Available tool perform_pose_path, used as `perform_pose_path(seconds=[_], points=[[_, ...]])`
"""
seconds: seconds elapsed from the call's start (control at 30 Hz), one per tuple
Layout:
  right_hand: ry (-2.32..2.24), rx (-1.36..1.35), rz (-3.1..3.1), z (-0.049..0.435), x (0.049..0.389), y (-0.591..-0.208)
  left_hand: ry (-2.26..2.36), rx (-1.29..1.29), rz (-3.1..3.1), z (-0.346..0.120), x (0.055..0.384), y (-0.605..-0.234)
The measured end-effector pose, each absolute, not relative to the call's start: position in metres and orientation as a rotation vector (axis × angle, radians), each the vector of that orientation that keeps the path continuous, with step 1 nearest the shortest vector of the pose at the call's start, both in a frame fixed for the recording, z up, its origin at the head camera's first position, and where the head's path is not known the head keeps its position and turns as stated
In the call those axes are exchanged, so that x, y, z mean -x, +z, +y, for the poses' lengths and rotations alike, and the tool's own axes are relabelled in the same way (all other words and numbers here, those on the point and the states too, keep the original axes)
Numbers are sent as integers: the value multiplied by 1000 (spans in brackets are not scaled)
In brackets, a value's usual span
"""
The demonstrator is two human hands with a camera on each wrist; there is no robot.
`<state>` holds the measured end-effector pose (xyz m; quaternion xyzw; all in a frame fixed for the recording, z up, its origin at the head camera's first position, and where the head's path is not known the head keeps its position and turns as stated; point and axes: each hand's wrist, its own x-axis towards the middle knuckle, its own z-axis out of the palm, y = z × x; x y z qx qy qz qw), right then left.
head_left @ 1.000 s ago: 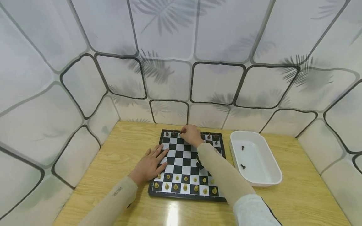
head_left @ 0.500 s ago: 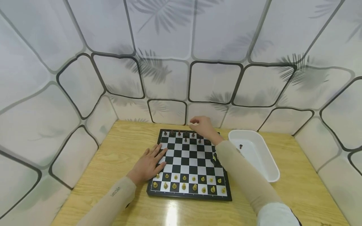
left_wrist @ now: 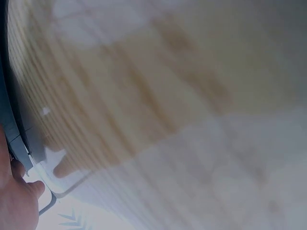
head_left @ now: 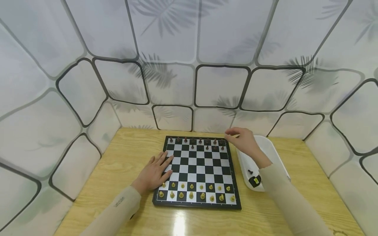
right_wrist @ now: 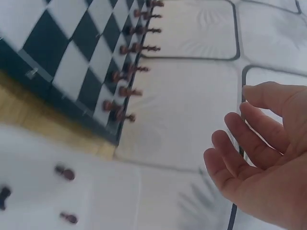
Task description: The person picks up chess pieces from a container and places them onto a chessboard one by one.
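Note:
A magnetic-style black-and-white chessboard (head_left: 192,168) lies on the wooden table. My left hand (head_left: 153,172) rests flat across its left edge, fingers spread; the left wrist view catches only part of that hand (left_wrist: 19,203). Yellow chess pieces (head_left: 191,195) fill the two near rows. Along the far edge stand dark chess pieces (head_left: 200,141), with several dark pawns (head_left: 207,147) in front of them. My right hand (head_left: 243,141) hovers between the board's far right corner and the white tray (head_left: 276,152). In the right wrist view its loosely bent fingers (right_wrist: 252,139) hold nothing.
Inside the tray lie a few dark pawns (right_wrist: 68,217), partly screened by my right arm in the head view. A small black camera (head_left: 255,181) sits at my right wrist. Patterned walls (head_left: 218,87) stand close behind and beside the table (head_left: 133,141).
My right hand has left the far row of dark pieces and swung right toward the tray, uncovering the dark pawns. My left hand has stayed on the board's edge.

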<state>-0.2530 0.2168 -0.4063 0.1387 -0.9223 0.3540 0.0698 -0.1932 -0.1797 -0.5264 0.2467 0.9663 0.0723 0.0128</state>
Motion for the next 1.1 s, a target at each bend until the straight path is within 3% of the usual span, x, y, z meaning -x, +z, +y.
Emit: perform_pose_path(seconds=[0.43,1.1], points=[[945,-302,-2810,287,221,-440,232,-761,3004,-181,193,-527],[948,-228,-3053,313,195,-485,236,-776,3018,-182,194,-529]])
